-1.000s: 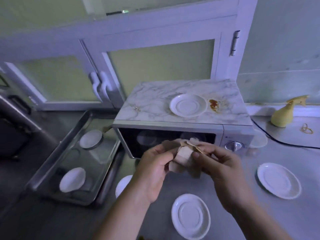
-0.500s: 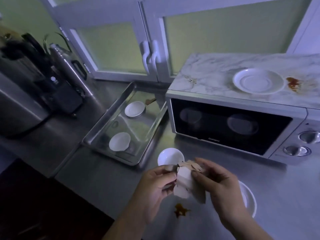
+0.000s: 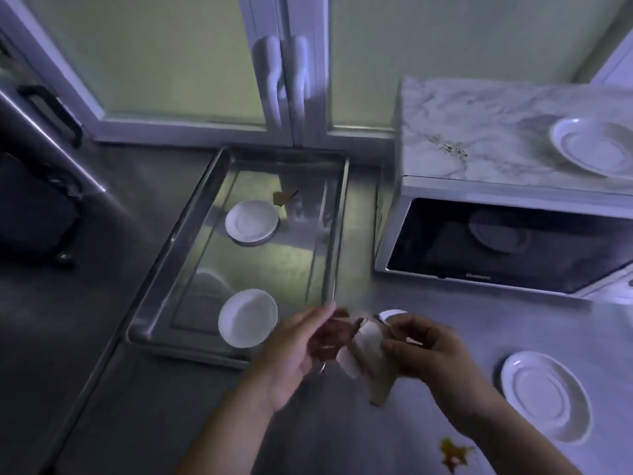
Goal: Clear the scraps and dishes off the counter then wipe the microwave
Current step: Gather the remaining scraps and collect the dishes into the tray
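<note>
Steel counter (image 3: 479,323), right hand (image 3: 435,351) grip pinching crumpled paper scraps (image 3: 364,347), left hand (image 3: 291,354) blurred, grip unclear, perhaps touching them

Dim, bluish light throughout. At back, white-framed doors (image 3: 164,63) with frosted pale-green panes, two white handles (image 3: 286,73) side by side at centre seam. Grey steel surface (image 3: 78,303) runs below, dull sheen. Far left: dark appliance (image 3: 30,207), details lost in shadow.

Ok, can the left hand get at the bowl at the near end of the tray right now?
Probably yes: the left hand is right beside that bowl, nothing between them. But it seems busy with the scraps the right hand holds; blur hides its grip.
</note>
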`<control>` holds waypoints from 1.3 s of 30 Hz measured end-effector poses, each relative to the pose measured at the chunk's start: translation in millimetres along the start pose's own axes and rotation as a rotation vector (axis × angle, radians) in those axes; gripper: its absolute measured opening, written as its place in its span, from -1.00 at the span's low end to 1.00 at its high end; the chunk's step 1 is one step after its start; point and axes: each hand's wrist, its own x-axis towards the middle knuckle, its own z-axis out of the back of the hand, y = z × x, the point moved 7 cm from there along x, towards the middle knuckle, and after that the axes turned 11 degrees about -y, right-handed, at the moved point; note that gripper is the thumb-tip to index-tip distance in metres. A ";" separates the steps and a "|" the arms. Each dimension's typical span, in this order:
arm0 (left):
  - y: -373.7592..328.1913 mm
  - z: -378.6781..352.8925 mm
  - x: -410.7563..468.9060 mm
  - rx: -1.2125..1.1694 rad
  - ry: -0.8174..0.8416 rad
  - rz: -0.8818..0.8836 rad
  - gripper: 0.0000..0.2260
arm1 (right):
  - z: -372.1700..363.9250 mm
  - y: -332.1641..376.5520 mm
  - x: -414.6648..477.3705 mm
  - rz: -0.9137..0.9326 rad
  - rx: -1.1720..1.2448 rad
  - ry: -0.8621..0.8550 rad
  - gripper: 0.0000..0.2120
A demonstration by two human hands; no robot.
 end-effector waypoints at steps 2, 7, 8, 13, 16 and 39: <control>-25.4 30.7 35.8 0.093 -0.114 -0.095 -0.73 | -1.3 2.0 11.0 0.002 0.033 -0.122 -0.81; -112.2 87.9 163.2 0.589 -0.419 -0.386 -0.92 | 20.3 21.4 35.4 0.079 0.115 -0.354 -0.79; -125.5 91.6 190.7 0.711 -0.423 -0.415 -0.89 | 23.2 24.3 38.8 0.089 0.117 -0.366 -0.77; -155.7 96.8 315.5 1.276 -0.417 -0.436 -0.70 | 33.2 35.6 54.8 0.140 0.094 -0.443 -0.77; -158.4 104.2 366.1 1.379 -0.405 -0.355 -0.51 | 40.0 40.1 66.3 0.183 0.063 -0.475 -0.77; -166.0 37.1 226.4 0.640 -0.459 -0.610 -0.90 | 116.7 16.7 -14.1 0.160 0.215 -0.648 -0.74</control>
